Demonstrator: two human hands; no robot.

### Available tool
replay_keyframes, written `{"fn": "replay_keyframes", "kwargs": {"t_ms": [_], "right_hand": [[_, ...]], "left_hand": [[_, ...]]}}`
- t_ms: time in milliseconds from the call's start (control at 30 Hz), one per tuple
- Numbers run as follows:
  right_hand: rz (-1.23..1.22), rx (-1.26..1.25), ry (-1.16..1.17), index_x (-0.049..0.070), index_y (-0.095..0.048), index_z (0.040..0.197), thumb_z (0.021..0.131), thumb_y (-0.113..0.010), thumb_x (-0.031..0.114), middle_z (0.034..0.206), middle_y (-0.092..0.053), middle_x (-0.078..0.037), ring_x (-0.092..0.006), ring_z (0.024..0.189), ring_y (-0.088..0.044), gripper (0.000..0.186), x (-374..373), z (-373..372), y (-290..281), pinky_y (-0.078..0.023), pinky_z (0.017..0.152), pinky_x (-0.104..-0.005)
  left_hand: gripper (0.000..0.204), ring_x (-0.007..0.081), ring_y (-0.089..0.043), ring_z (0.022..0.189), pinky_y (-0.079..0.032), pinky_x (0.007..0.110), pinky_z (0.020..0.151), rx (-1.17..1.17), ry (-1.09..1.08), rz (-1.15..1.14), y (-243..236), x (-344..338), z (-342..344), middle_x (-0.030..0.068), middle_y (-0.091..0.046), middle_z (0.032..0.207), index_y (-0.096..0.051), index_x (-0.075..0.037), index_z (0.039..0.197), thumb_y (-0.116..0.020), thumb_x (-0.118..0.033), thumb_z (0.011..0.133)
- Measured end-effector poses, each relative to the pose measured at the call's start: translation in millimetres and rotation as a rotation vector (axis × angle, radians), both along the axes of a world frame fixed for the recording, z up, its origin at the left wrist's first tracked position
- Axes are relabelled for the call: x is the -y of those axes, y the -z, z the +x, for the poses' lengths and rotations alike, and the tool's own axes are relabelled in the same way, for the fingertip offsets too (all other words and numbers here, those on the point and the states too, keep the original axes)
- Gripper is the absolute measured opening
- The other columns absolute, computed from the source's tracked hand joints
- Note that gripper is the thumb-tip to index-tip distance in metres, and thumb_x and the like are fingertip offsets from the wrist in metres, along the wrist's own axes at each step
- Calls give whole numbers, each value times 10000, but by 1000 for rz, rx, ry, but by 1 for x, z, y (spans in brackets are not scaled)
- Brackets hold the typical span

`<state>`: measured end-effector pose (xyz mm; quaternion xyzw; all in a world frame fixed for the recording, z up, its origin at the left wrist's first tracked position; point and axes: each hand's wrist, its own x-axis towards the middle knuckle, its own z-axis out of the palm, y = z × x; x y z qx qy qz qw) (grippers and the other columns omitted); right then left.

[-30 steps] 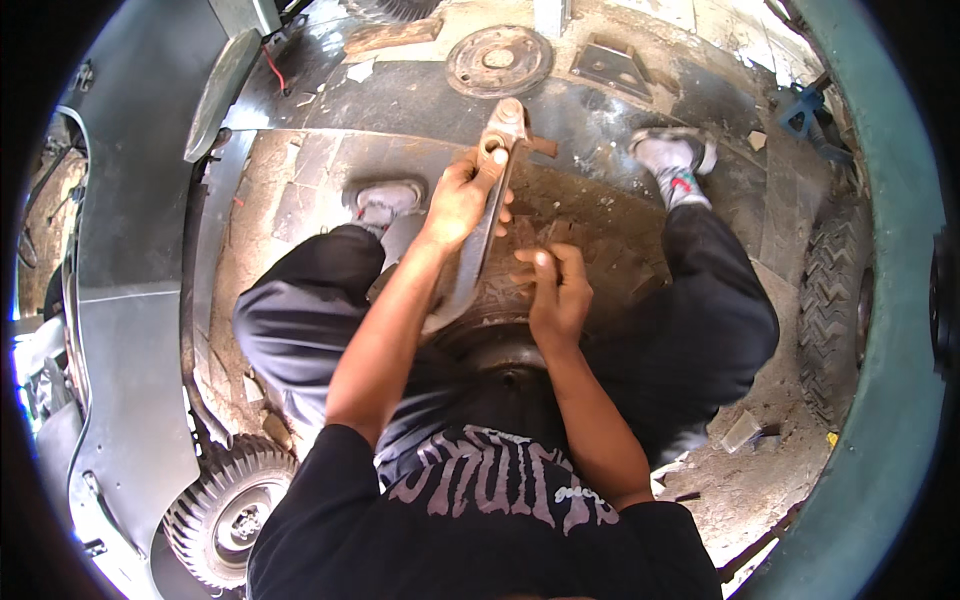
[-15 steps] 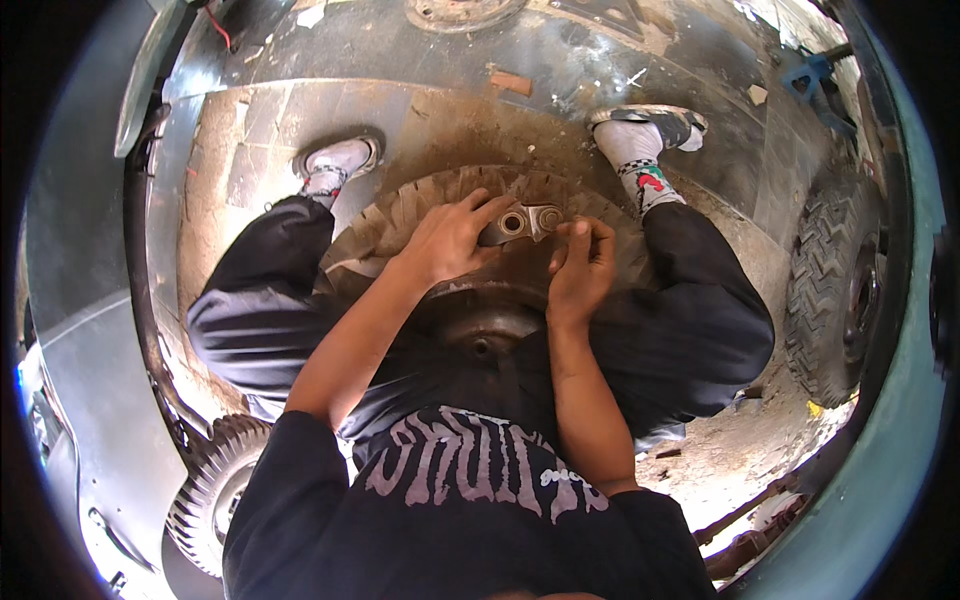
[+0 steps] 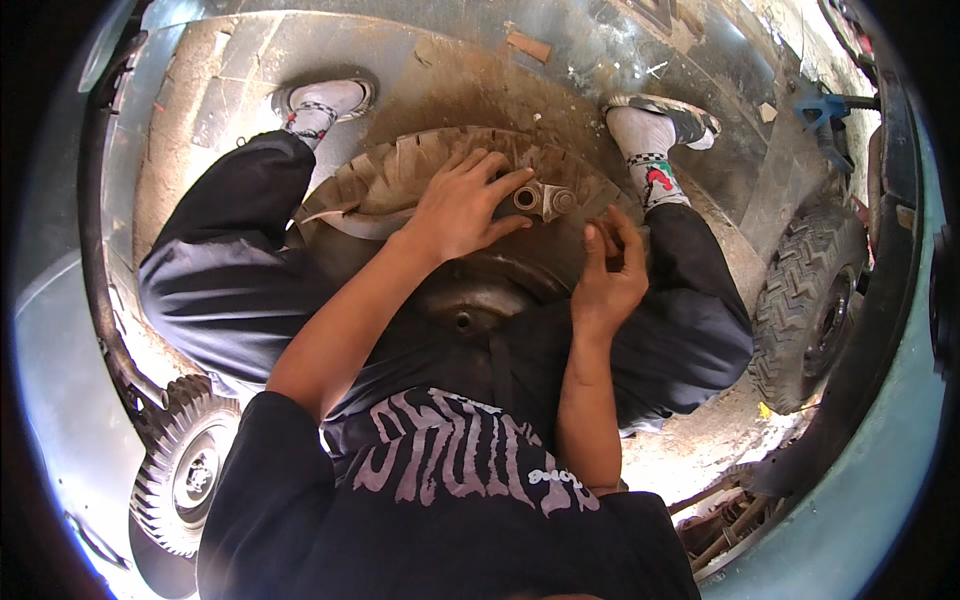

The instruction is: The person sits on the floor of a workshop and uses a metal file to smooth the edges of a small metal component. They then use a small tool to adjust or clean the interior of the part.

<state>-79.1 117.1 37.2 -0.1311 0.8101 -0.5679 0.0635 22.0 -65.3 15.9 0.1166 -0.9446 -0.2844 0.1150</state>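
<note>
A greasy metal piece with two round eyes (image 3: 545, 200) lies over the large tyre (image 3: 385, 170) between my legs. My left hand (image 3: 462, 205) is closed on its left end, with fingers above and thumb below. To the right, my right hand (image 3: 612, 280) is raised apart from the piece, its fingers loosely bent and spread, with nothing visible in them. A curved metal strip (image 3: 365, 224) runs left from under my left wrist; whether it joins the held piece I cannot tell. Below my hands shows the dark wheel centre (image 3: 470, 298).
A knobbly tyre (image 3: 790, 310) stands at the right, and a wheel (image 3: 190, 475) is at the lower left. A blue-handled tool (image 3: 820, 108) is at the upper right. A brown block (image 3: 528, 46) lies on the dusty floor beyond my feet. Pale blue panels flank both sides.
My right hand has drawn back from the metal piece, down and to the right, and its fingers have spread. My left hand keeps its hold. The whole view has shifted slightly.
</note>
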Motion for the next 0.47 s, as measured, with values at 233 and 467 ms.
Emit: {"fn": "replay_keyframes", "kwargs": {"t_ms": [233,467], "right_hand": [[213,-334,-182,67,-761,962,811,-799,-20,976,-732,-109,-247,882,-722,178,25,8,19,-591,768,-337],[354,-526,-217,102,-783,953,783,-851,51,959,-749,-99,-234,913,-724,190,23,14,22,-577,781,-349]], "left_hand": [[622,327,-609,1074,-510,445,919,58,-41,60,6,-3,-6,124,-592,1117,-612,-165,1400,-791,-369,841],[640,327,-606,1138,-505,467,970,71,-64,32,12,-1,-1,136,-579,1196,-585,-198,1438,-775,-385,856]]}}
